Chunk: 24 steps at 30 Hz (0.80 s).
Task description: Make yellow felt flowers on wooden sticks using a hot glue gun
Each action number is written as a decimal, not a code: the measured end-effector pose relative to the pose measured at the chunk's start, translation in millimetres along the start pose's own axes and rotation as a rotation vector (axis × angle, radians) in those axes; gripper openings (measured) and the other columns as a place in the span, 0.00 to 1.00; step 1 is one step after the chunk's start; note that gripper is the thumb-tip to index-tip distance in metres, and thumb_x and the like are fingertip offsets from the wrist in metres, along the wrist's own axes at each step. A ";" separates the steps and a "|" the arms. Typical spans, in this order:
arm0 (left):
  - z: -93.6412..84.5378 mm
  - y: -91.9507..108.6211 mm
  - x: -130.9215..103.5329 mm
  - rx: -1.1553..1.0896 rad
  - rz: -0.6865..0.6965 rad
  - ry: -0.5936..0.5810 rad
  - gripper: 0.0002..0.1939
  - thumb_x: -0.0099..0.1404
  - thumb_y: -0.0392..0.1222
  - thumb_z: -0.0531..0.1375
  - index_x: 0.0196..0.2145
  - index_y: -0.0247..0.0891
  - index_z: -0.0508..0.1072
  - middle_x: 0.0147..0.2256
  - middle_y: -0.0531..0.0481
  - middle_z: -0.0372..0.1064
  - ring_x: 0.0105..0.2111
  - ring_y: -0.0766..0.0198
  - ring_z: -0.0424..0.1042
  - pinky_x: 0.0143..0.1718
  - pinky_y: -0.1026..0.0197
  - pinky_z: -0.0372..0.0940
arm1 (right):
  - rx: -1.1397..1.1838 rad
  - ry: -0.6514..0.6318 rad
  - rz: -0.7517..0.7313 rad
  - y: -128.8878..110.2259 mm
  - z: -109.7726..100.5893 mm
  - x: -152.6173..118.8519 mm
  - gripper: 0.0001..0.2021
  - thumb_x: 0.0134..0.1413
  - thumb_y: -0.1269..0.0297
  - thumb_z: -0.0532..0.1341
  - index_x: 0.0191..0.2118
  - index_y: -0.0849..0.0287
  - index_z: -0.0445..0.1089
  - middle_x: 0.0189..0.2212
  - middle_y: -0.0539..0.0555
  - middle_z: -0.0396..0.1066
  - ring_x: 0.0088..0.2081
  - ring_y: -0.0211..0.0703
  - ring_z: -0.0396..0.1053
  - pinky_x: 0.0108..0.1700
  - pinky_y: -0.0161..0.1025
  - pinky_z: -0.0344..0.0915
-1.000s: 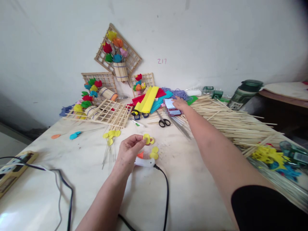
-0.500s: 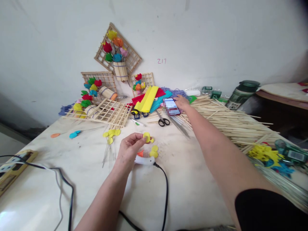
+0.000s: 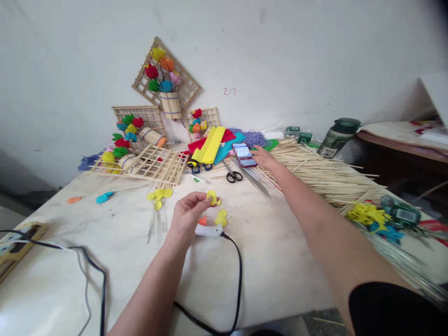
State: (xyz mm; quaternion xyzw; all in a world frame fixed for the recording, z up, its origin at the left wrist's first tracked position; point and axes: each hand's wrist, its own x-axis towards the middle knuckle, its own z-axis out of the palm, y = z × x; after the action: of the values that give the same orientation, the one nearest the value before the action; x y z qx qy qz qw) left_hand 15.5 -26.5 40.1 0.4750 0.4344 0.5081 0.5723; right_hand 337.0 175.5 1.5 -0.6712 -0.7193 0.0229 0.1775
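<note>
My left hand (image 3: 192, 209) pinches a yellow petal piece (image 3: 211, 196) between thumb and fingers, above the table. Beneath that hand lies a white corded tool with an orange part (image 3: 209, 230), probably a glue gun, partly hidden. Loose yellow petals (image 3: 221, 217) rest just to the right of it. Far forward, my right hand (image 3: 263, 158) stretches out with fingers extended at the right edge of a smartphone (image 3: 245, 155), whose screen is lit; whether the fingertips touch it I cannot tell. Black-handled scissors (image 3: 234, 176) lie in front of the phone.
Wooden sticks (image 3: 322, 172) are heaped at the right, near a dark green jar (image 3: 339, 137). Lattice panels with colourful flowers (image 3: 166, 77) stand against the wall. Wired yellow petals (image 3: 159, 195) lie left of centre. A black cord (image 3: 240, 275) loops across the front; a power strip (image 3: 21, 249) sits far left.
The view has shifted slightly, moving the scene a little to the left. My left hand keeps its pinch on the yellow petal piece, and my right hand remains by the smartphone.
</note>
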 end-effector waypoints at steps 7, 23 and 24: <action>0.2 0.8 0.0 0.000 0.002 -0.003 0.15 0.46 0.48 0.70 0.26 0.34 0.75 0.30 0.43 0.77 0.33 0.59 0.76 0.40 0.60 0.67 | 0.042 -0.012 0.085 -6.6 1.4 -3.9 0.26 0.53 0.68 0.50 0.58 0.63 0.67 0.66 0.56 0.50 0.64 0.54 0.54 0.64 0.47 0.50; 0.5 1.1 0.3 -0.010 0.002 0.006 0.15 0.46 0.47 0.70 0.26 0.34 0.75 0.28 0.44 0.76 0.32 0.59 0.75 0.38 0.61 0.67 | 0.035 -0.004 0.069 -4.9 -0.9 -6.1 0.24 0.53 0.68 0.52 0.56 0.60 0.69 0.65 0.54 0.52 0.64 0.57 0.53 0.64 0.52 0.52; 0.5 1.0 0.3 -0.011 0.002 0.006 0.15 0.46 0.47 0.70 0.26 0.34 0.75 0.28 0.44 0.76 0.32 0.59 0.76 0.38 0.61 0.67 | 0.042 -0.004 0.068 -5.3 -1.4 -6.2 0.24 0.53 0.68 0.52 0.56 0.60 0.70 0.65 0.54 0.53 0.64 0.57 0.53 0.63 0.53 0.52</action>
State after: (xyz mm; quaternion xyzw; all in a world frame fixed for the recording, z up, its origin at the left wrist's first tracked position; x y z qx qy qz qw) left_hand 15.8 -26.2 41.2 0.4707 0.4328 0.5124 0.5732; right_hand 332.5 168.7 2.8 -0.6913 -0.6959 0.0452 0.1892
